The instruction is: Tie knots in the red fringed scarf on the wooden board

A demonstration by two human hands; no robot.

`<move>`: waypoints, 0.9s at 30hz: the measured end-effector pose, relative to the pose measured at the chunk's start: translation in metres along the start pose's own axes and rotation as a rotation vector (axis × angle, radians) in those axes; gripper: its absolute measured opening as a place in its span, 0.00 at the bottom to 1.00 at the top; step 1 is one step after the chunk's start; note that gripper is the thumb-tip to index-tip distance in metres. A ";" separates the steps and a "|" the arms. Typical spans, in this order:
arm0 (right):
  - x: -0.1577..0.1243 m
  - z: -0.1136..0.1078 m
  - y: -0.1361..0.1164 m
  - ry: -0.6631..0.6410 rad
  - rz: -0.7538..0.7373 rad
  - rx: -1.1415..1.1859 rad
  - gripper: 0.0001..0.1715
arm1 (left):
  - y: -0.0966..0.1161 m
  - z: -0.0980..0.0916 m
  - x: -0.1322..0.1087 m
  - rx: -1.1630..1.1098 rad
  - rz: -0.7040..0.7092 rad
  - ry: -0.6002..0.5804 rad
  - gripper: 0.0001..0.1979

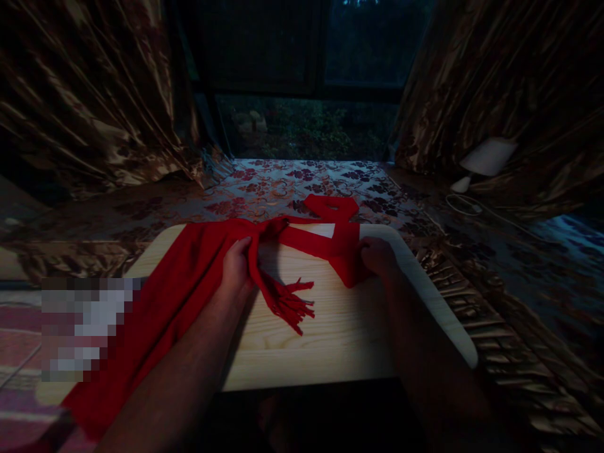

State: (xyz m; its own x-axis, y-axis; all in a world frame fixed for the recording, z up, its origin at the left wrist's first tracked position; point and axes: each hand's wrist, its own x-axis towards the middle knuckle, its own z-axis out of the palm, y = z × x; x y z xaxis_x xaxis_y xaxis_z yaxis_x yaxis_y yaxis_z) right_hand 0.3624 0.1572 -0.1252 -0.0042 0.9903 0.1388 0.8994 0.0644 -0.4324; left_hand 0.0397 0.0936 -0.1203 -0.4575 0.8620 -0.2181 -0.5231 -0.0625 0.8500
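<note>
A long red scarf (155, 321) with a fringed end lies across a light wooden table (292, 358). Its broad part drapes over the table's left side and front left corner. My left hand (237, 261) is closed round a gathered part of the scarf, and the fringe hangs just right of it onto the wood. At the right, my right hand (377, 255) grips a folded stretch of the scarf with fingers curled. Between the hands a narrow band of the cloth runs across, and a loop of it rests past the table's far edge.
Behind the table stretches a ledge covered in flowered cloth (268, 179), under a dark window (302, 126). Patterned curtains (94, 94) hang on both sides. A small white lamp (491, 156) with a cord stands at the right. A blurred-out patch covers the lower left.
</note>
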 end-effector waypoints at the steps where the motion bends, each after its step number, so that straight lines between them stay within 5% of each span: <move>1: 0.000 0.003 -0.002 0.006 -0.056 0.054 0.19 | -0.001 0.001 -0.001 0.011 -0.011 -0.019 0.08; 7: -0.007 0.008 -0.017 0.035 -0.227 0.172 0.21 | -0.008 0.001 -0.002 0.051 0.030 -0.046 0.11; 14: -0.019 0.002 -0.023 -0.216 -0.535 0.092 0.11 | -0.007 0.000 0.000 0.053 0.119 0.018 0.11; 17: -0.020 0.001 -0.026 -0.217 -0.493 0.115 0.07 | -0.007 -0.001 0.001 0.088 0.127 0.032 0.10; 22: -0.009 0.002 -0.025 0.097 -0.260 0.338 0.10 | -0.012 -0.001 0.001 0.185 0.123 -0.016 0.10; 25: -0.003 0.002 -0.023 0.191 -0.141 0.500 0.12 | -0.017 0.000 -0.003 0.293 0.113 -0.061 0.21; 27: -0.004 0.004 -0.024 0.162 -0.126 0.647 0.13 | -0.019 0.001 -0.008 0.507 0.226 -0.104 0.32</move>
State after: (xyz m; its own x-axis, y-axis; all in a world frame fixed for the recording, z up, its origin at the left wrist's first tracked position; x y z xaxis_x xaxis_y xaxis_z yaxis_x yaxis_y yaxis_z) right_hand 0.3393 0.1526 -0.1186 0.0190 0.9428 0.3329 0.4535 0.2886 -0.8432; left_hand 0.0538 0.0879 -0.1341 -0.4312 0.9019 0.0231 0.0026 -0.0243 0.9997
